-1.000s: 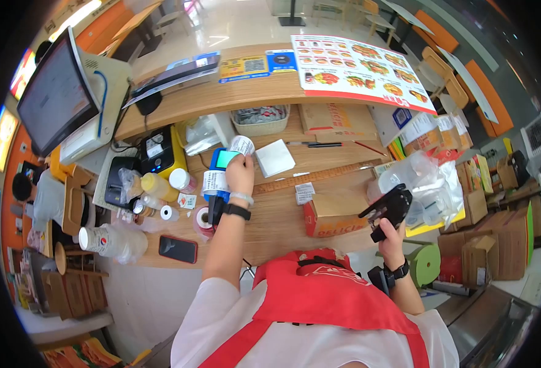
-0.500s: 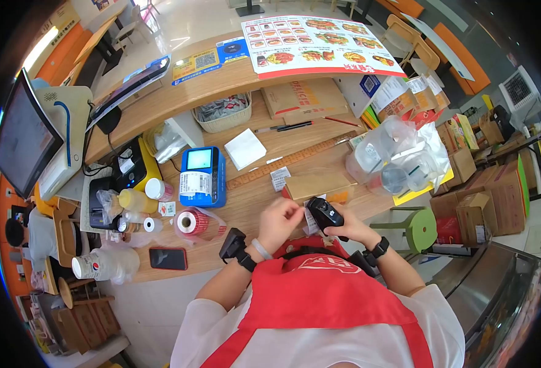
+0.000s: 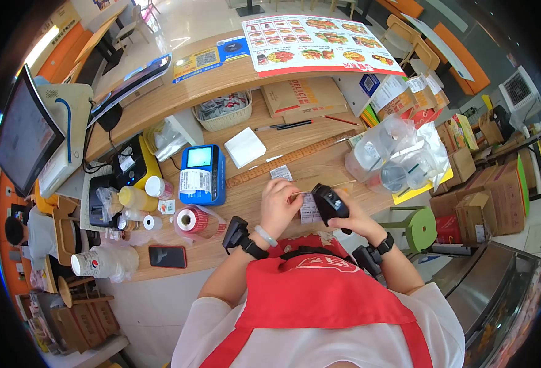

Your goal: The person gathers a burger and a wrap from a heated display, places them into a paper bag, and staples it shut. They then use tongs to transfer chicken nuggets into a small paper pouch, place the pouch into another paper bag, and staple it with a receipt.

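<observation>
My right hand (image 3: pixel 357 222) wraps around a black stapler (image 3: pixel 330 204), its front end at the brown paper bag. With thumb and fingertips, my left hand (image 3: pixel 279 202) pinches the left edge of the brown paper bag (image 3: pixel 325 186), which is seen nearly edge-on. A printed white receipt (image 3: pixel 309 210) hangs at the near side of the bag, between my two hands. The stapler covers the right part of the receipt. Just beyond my left hand, another small receipt (image 3: pixel 281 173) lies on the wooden desk (image 3: pixel 246 193).
A wooden ruler (image 3: pixel 295 157) lies beyond the hands. To the left are a blue label printer (image 3: pixel 203 176), a red-and-white roll (image 3: pixel 192 219) and a phone (image 3: pixel 167 257). Plastic cups in bags (image 3: pixel 387 162) stand at the right, above a green stool (image 3: pixel 420 229).
The bag has tipped from showing its broad face to nearly edge-on. More of the receipt shows. The stapler has turned more upright, and my left hand has moved slightly away from my body.
</observation>
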A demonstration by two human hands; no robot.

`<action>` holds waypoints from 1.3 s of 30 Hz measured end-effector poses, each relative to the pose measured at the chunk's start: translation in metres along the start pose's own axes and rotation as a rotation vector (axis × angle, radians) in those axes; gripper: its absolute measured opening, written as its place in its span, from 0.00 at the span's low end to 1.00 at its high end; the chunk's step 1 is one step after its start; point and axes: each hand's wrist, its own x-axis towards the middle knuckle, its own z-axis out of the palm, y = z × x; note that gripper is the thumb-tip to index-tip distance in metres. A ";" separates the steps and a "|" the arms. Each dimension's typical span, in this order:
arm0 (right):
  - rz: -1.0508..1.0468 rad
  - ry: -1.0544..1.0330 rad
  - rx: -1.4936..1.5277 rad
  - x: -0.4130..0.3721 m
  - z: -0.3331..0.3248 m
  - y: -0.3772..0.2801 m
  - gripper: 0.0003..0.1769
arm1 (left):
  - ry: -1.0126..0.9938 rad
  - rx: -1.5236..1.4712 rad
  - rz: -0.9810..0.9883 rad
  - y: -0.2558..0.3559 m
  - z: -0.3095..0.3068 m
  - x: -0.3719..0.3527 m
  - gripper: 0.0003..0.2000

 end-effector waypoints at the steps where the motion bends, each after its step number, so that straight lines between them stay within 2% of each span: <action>1: -0.063 0.070 -0.009 -0.004 -0.002 -0.007 0.37 | 0.007 0.004 0.016 0.000 0.000 0.000 0.04; 3: 0.085 0.112 0.239 -0.011 -0.012 -0.006 0.33 | 0.013 -0.005 0.021 -0.003 0.002 -0.001 0.04; 5: -0.083 0.302 0.380 -0.004 0.001 -0.009 0.31 | 0.015 -0.014 0.030 -0.001 0.003 -0.001 0.04; 6: -0.282 0.379 0.418 0.005 0.014 -0.023 0.30 | -0.009 -0.020 0.031 0.002 0.001 0.000 0.05; 7: -0.283 0.380 0.418 0.009 0.020 -0.011 0.30 | -0.032 -0.026 0.033 0.003 0.001 0.000 0.05; 9: -0.307 0.417 0.084 0.020 0.028 0.024 0.30 | -0.025 -0.032 0.051 0.004 0.003 0.000 0.05; 10: -0.427 0.470 -0.183 0.027 0.034 0.022 0.31 | -0.016 -0.035 0.066 0.004 0.005 -0.001 0.05; 11: -0.640 0.485 -0.493 0.035 0.036 -0.008 0.31 | -0.008 -0.031 0.061 0.004 0.006 -0.002 0.05; 13: -0.604 0.540 -0.486 0.046 0.041 -0.001 0.26 | 0.007 -0.037 0.047 0.005 0.007 -0.007 0.05; 15: -0.429 0.524 -0.359 0.059 0.041 0.013 0.21 | 0.037 -0.028 0.005 0.006 0.008 -0.011 0.06; 17: -0.405 0.494 -0.260 0.064 0.046 0.010 0.18 | -0.031 -0.108 -0.081 0.007 0.002 -0.012 0.05; 19: -0.368 0.396 -0.193 0.064 0.050 0.003 0.18 | 0.035 -0.086 -0.065 0.008 -0.011 -0.014 0.05; 20: -0.374 0.304 -0.256 0.056 0.048 -0.024 0.21 | 0.037 -0.065 -0.077 0.008 -0.019 -0.015 0.05; 21: -0.424 0.289 -0.259 0.057 0.045 -0.008 0.26 | 0.036 -0.046 -0.088 0.007 -0.026 -0.017 0.05; 23: -0.414 0.406 -0.211 0.054 0.035 0.003 0.30 | 0.024 -0.026 -0.075 -0.001 -0.040 -0.029 0.05; 25: -0.274 0.587 0.008 0.055 0.021 -0.010 0.29 | 0.011 -0.014 -0.064 -0.002 -0.052 -0.046 0.06; 27: -0.168 0.653 -0.099 0.069 -0.011 0.010 0.24 | 0.135 -0.066 -0.197 0.003 -0.065 -0.064 0.11; 28: -0.035 0.606 -0.224 0.076 -0.036 0.036 0.22 | 0.144 -0.031 -0.228 -0.007 -0.070 -0.078 0.15; 29: 0.094 0.561 -0.350 0.081 -0.051 0.056 0.20 | 0.152 -0.026 -0.239 -0.013 -0.077 -0.087 0.15; 31: 0.143 0.462 -0.317 0.070 -0.046 0.063 0.17 | 0.283 0.378 -0.367 -0.027 -0.091 -0.099 0.13; 32: 0.267 0.331 -0.545 0.069 -0.049 0.084 0.17 | 0.288 0.381 -0.372 -0.037 -0.096 -0.106 0.13; 33: 0.386 0.195 -0.772 0.070 -0.051 0.095 0.17 | 0.255 0.579 -0.383 -0.050 -0.100 -0.111 0.12; 34: 0.379 0.189 -0.777 0.070 -0.047 0.095 0.17 | 0.219 0.776 -0.396 -0.061 -0.103 -0.116 0.11; 35: 0.381 0.166 -0.847 0.069 -0.038 0.090 0.17 | 0.225 0.778 -0.402 -0.070 -0.106 -0.121 0.11; 37: 0.378 0.141 -0.914 0.072 -0.034 0.091 0.17 | 0.024 0.734 -0.412 -0.081 -0.112 -0.125 0.08; 39: 0.171 0.161 -0.927 0.082 -0.040 0.101 0.20 | 0.084 0.626 -0.460 -0.082 -0.114 -0.122 0.07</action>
